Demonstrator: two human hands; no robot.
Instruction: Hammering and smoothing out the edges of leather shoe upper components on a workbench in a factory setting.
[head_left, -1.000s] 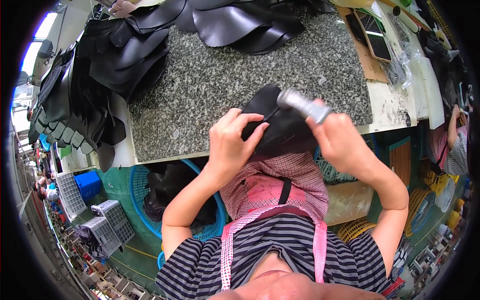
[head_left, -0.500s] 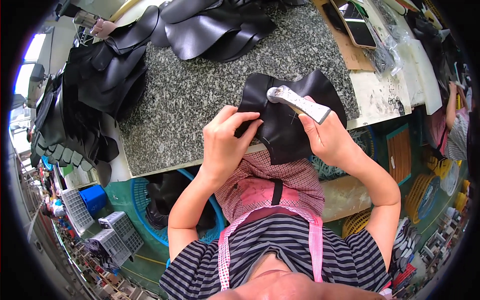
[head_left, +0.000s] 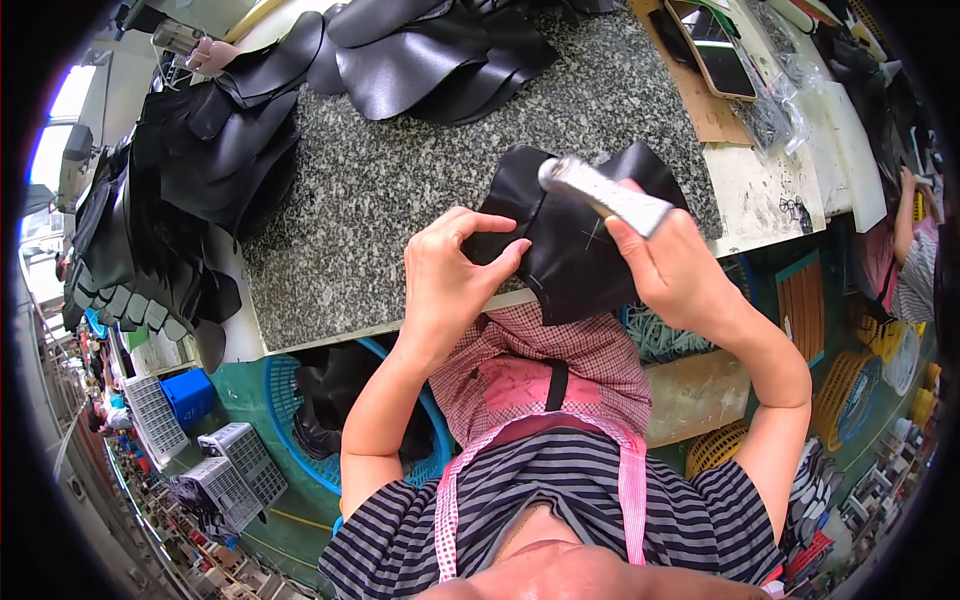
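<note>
A black leather piece (head_left: pixel 580 262) with a seam and a pale cross mark lies at the near edge of the speckled stone slab (head_left: pixel 380 190), its lower part hanging over the edge. My left hand (head_left: pixel 450 268) grips its left side, index finger and thumb beside the seam. In my right hand (head_left: pixel 668 262) is a hammer (head_left: pixel 610 195) with a worn silvery head, my fingers wrapped round its handle. The round end of the head is over the upper part of the seam. The handle is mostly hidden by my fingers.
Black leather pieces (head_left: pixel 420 65) are heaped at the slab's far side, and more (head_left: pixel 190 170) hang at its left. A phone (head_left: pixel 722 60) lies at the far right. Below stand a blue basket (head_left: pixel 280 410) and grey crates (head_left: pixel 232 470). Another person (head_left: pixel 915 240) is at the far right.
The hammer and my right hand have shifted slightly right and turned, the head now blurred. The leather's right side has moved a little. My left hand stays nearly in place.
</note>
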